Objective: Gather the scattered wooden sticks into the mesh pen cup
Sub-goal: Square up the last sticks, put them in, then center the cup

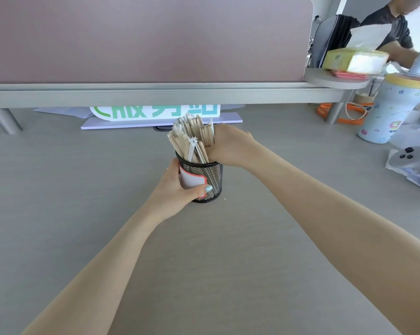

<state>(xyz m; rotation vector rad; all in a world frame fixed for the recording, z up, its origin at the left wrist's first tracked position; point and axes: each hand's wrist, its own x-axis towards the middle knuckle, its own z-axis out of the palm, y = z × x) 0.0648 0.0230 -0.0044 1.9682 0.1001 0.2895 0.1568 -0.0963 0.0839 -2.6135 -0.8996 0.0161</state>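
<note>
While left hand (171, 189) steadies, cup (212, 175) holding sticks (192, 139)

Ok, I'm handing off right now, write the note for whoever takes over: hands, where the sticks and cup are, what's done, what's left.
Left hand: wrapped around the mesh pen cup, steadying it upright on the desk.
Right hand: closed on the bundle of wooden sticks, whose lower ends are already inside the cup.
Done: no loose sticks show on the desk; they all seem to be in the bundle.
Left: settle the bundle fully into the cup, release both hands, check the cup stands alone.
</note>
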